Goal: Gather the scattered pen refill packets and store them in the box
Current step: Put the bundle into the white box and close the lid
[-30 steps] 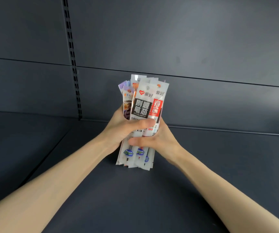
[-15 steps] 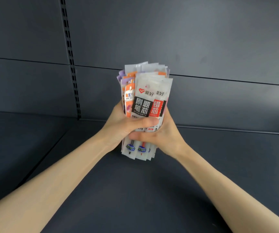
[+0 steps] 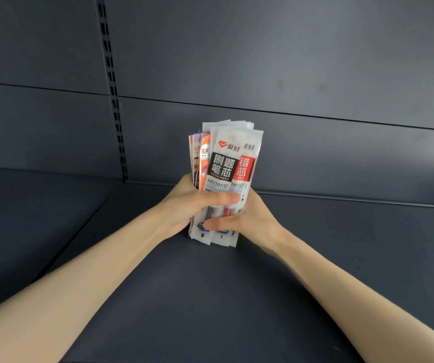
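1. Bundle of pen refill packets (image 3: 226, 179): many flat, clear sleeves stacked face to face and held upright, just toward 12 o'clock from the centre of the head view. The top edges fan slightly apart, and the lower edges line up roughly.
2. Front packet (image 3: 222, 166): a white header with a red heart mark, a black label with white characters, and the code GR1103 beneath.
3. Red-labelled packet (image 3: 246, 167): lies directly behind the front packet and shows at its 3 o'clock edge.
4. Orange packet (image 3: 204, 153): stands at the bundle's 9 o'clock side, with purple-printed sleeves behind it; their print is too small to read.
5. Left hand (image 3: 184, 205): wraps the bundle from 9 o'clock at mid-height, with its thumb (image 3: 226, 198) laid flat across the front packet.
6. Right hand (image 3: 252, 218): wraps the bundle from 4 o'clock, lower down. Its thumb (image 3: 218, 224) crosses the front below the left thumb. The two hands meet around the stack, both clamped on it.
7. Shelf deck (image 3: 210, 297): a dark grey surface beneath the forearms. The lower edges of the bundle sit at or just above it; contact cannot be told.
8. Back panel (image 3: 289, 61): dark grey sheets with horizontal seams, behind the bundle.
9. Slotted upright (image 3: 111, 87): a vertical strip of punched holes at 10 o'clock from the bundle, well apart from it.
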The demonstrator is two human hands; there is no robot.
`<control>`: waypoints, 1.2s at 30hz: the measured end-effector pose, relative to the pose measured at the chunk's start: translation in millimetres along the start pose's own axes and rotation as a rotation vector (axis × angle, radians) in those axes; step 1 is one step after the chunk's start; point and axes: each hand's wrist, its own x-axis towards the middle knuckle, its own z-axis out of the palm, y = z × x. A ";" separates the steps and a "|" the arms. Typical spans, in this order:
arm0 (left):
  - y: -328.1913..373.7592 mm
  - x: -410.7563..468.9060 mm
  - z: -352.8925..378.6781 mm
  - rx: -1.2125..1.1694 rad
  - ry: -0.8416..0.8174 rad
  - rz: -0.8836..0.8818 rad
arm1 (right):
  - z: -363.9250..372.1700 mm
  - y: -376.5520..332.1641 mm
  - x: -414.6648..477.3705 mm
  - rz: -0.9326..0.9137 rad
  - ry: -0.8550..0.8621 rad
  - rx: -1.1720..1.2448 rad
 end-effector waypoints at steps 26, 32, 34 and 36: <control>-10.4 5.3 -1.3 -0.052 -0.021 -0.091 | 1.9 -0.6 -4.4 0.119 -0.014 0.015; 9.3 -1.6 26.6 0.049 -0.039 -0.065 | -17.2 -27.6 -32.8 0.134 -0.017 -0.003; 17.6 -4.2 47.2 0.092 -0.049 -0.036 | -29.7 -40.1 -52.9 0.134 -0.003 0.001; 24.1 -6.9 73.7 0.109 -0.044 -0.004 | -46.0 -50.2 -75.7 0.127 0.022 -0.006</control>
